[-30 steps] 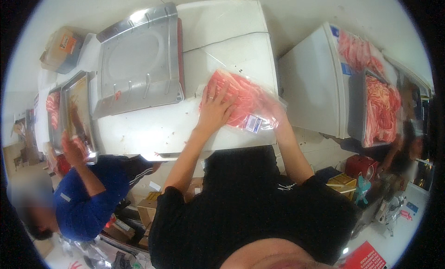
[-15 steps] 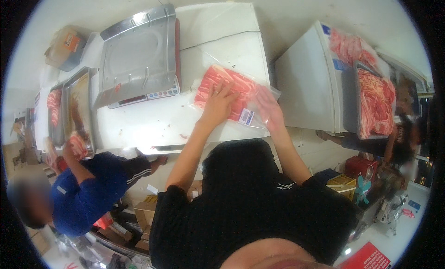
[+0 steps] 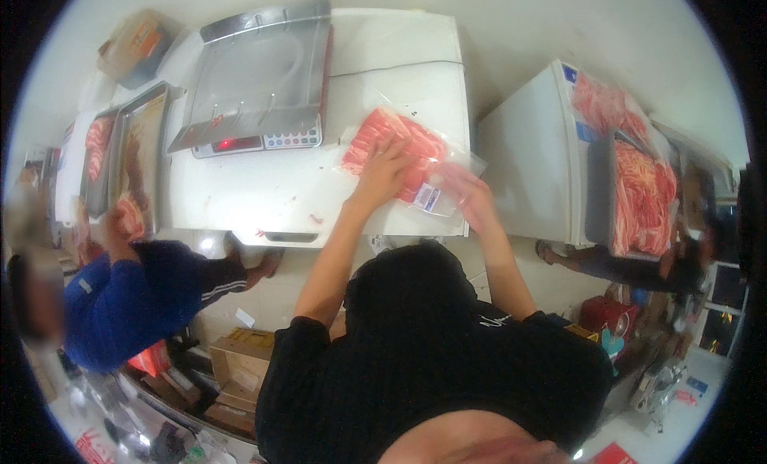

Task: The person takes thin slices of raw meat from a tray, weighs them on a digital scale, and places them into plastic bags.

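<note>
A clear plastic bag (image 3: pixel 449 157) of sliced red-and-white raw meat (image 3: pixel 423 144) lies flat on the white tabletop in front of me. A small white label (image 3: pixel 427 197) shows near its lower edge. My left hand (image 3: pixel 383 175) rests on the meat with its fingers spread, pressing from above. At the bag's right end, past the meat, my right hand (image 3: pixel 473 200) has its fingers bent onto the loose plastic and pinches it. The fingertips there are slightly blurred.
A digital scale (image 3: pixel 292 138) with a metal tray (image 3: pixel 248 72) stands left of the bag. Farther left are metal trays (image 3: pixel 142 156) with meat, and a co-worker in blue (image 3: pixel 136 304) handling meat. Right of a gap, a white cabinet (image 3: pixel 535 136) bears a meat-filled tray (image 3: pixel 643 200).
My right hand has gone from lying flat on the bag to bent fingers at its right end. The left hand stays on the meat. The scale's display now glows red.
</note>
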Motion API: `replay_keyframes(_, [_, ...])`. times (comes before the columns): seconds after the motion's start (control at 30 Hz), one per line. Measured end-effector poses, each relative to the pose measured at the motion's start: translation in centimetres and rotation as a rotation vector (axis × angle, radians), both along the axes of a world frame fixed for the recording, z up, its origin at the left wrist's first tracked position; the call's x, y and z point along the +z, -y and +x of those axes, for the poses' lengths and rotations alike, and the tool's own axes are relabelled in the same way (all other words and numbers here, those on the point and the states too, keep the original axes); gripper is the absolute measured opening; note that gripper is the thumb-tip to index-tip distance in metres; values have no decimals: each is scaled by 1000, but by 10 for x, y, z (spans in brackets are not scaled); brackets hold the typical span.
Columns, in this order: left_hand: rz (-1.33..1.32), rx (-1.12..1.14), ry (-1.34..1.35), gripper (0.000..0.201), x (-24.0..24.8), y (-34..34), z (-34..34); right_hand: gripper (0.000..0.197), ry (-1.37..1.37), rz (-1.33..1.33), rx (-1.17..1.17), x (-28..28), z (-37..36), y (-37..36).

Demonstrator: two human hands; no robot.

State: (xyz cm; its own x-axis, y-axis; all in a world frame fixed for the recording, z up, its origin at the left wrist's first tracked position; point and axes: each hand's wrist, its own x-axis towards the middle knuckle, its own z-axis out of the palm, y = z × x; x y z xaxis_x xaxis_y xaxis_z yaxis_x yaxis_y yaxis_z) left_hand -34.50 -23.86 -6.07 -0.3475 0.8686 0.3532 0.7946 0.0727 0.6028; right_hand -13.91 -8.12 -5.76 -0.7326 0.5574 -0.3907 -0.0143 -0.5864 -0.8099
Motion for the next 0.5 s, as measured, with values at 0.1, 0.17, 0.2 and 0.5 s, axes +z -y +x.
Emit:
replay_keyframes(0.1, [101,65,104,39,14,11,5,40,167,608,100,-4,19,1])
replay_keyframes(0.17, [174,144,182,38,21,25,15,43,187,1134,252,-1,24,-7])
replay_keyframes(0.2, [194,195,212,37,20,36,19,45,148,1403,369,9,23,-11])
replay_keyframes(0.5, [85,456,489,20,24,115,68,28,71,1702,320,-7,40,-42])
